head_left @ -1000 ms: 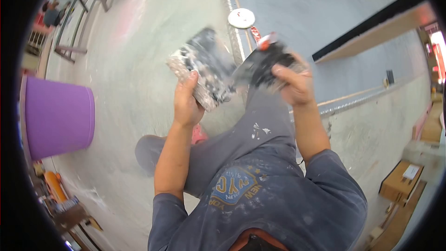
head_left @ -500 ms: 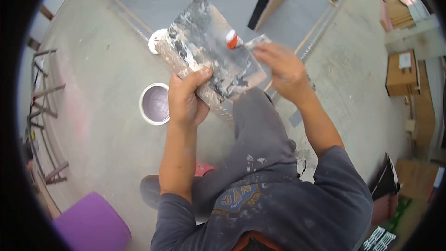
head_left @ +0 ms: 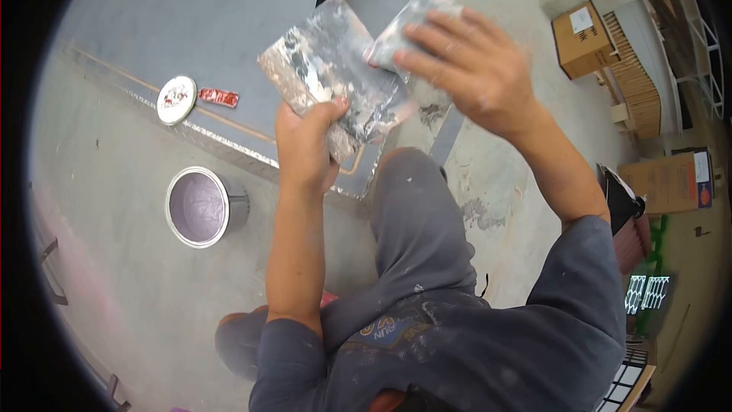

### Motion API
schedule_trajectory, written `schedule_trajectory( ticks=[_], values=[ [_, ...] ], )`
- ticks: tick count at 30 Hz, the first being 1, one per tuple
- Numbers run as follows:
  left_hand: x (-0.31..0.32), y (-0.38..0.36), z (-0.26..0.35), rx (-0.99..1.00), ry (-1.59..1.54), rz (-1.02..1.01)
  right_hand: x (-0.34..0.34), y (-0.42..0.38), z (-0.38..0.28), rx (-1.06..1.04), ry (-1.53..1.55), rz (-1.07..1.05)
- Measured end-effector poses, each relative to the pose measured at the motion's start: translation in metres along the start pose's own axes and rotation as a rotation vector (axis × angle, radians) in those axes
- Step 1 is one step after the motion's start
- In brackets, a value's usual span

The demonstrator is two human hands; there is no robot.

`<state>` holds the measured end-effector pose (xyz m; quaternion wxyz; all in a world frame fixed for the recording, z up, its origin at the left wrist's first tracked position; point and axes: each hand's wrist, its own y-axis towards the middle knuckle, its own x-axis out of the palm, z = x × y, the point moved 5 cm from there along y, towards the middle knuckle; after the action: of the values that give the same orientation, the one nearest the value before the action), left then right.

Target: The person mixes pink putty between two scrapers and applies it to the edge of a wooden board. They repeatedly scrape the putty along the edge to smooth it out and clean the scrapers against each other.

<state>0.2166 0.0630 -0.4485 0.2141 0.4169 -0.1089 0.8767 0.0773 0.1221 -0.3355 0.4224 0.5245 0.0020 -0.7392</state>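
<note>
My left hand [head_left: 309, 141] is closed around the thick, crusted edge of a flat putty board [head_left: 358, 80], thumb on top. Dried grey, white and black smears cover the board's face. Fingers spread across its back, my right hand [head_left: 476, 69] presses a wide putty spreader [head_left: 412, 27] against the board's upper right edge. A small reddish trace shows at the spreader's lower corner. Motion blurs the right fingers slightly.
An open can [head_left: 197, 206] of pale purple-grey paste stands on the floor at left. A round lid [head_left: 177, 99] and a red-stained strip [head_left: 219, 98] lie on a grey panel [head_left: 191, 23]. Cardboard boxes [head_left: 583, 38] stand at right.
The white and orange-red dab on the board no longer shows there. My right hand has moved up with the spreader, now more visible. The view has turned, bringing lid and strip into sight.
</note>
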Motion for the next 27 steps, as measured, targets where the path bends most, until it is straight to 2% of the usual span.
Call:
schedule_trajectory(
  ticks=[8, 11, 14, 17, 20, 21, 23, 24, 27],
  values=[
    [0.019, -0.016, 0.014, 0.047, -0.025, -0.001, -0.033, 0.007, -0.006, 0.007, -0.017, -0.005],
    [0.025, -0.021, 0.011, 0.017, -0.139, -0.043, -0.034, -0.001, -0.001, 0.154, 0.199, 0.194],
    [0.024, -0.023, 0.013, 0.042, -0.187, -0.083, -0.020, -0.007, -0.032, 0.237, 0.277, 0.320],
    [0.015, -0.025, 0.010, 0.091, -0.183, -0.047, -0.020, -0.012, -0.032, 0.246, 0.234, 0.260],
    [0.003, -0.032, 0.016, 0.133, -0.247, -0.058, -0.019, -0.019, -0.031, 0.207, 0.124, 0.003],
    [-0.004, -0.033, 0.020, 0.148, -0.278, -0.064, -0.016, -0.027, -0.023, 0.398, 0.294, 0.052],
    [-0.010, -0.032, 0.030, 0.256, -0.136, -0.017, -0.006, -0.048, -0.013, 0.771, 0.655, 0.143],
    [-0.010, -0.031, 0.033, 0.320, -0.094, 0.029, -0.001, -0.062, -0.011, 1.104, 1.117, 0.276],
    [-0.021, -0.031, 0.024, 0.375, -0.017, 0.062, -0.010, -0.046, -0.027, 1.141, 1.887, 0.424]
  ],
)
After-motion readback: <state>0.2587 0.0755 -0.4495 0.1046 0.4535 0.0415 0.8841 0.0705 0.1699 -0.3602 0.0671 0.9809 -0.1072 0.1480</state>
